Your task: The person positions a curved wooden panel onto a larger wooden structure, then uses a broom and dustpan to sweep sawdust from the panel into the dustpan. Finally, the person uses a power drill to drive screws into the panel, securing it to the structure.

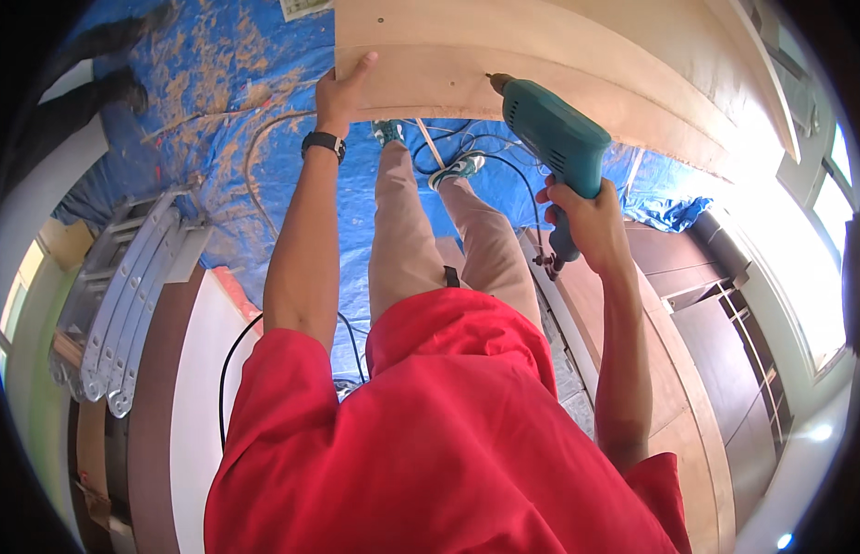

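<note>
My right hand (585, 214) grips the handle of a teal corded drill (552, 137), its bit touching the face of a pale plywood board (541, 55) in front of me. My left hand (340, 92), with a black wristwatch below it, presses flat against the left end of the same board. Below the board I see my own red shirt, beige trousers and teal shoes. The drill's tip meets the wood near the board's lower edge; a small hole shows near the board's top left.
A blue tarp (208, 111) strewn with sawdust covers the floor, with cables looping across it near my feet. A folded metal ladder (125, 295) lies at left. Dark brown panels and shelving (716, 332) stand at right beside bright windows. Another person's dark shoes show at top left.
</note>
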A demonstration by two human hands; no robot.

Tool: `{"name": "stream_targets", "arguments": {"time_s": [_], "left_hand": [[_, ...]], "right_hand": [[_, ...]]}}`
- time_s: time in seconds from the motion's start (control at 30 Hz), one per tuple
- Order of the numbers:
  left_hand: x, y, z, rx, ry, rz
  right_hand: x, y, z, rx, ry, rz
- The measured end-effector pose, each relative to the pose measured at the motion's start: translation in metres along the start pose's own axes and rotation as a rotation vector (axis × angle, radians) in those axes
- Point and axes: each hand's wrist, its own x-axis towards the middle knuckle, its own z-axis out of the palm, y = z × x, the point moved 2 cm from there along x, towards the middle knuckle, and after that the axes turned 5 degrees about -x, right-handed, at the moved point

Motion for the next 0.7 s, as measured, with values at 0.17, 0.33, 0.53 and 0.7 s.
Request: {"name": "stream_targets", "arguments": {"time_s": [0.17,0.33,0.53,0.7], "left_hand": [[-0.001,0.002,0.002,-0.025,-0.039,-0.021],[-0.001,0.001,0.0,0.014,-0.029,-0.002],[-0.004,0.006,0.003,-0.008,-0.025,-0.019],[-0.004,0.005,0.002,-0.04,-0.026,0.025]], "right_hand": [[-0.002,-0.009,0.007,-0.17,0.055,-0.011],[-0.001,-0.006,0.002,0.229,0.03,0.088],[-0.004,0.002,0.011,0.084,0.114,0.025],[-0.005,0.006,0.01,-0.166,0.105,-0.045]]}}
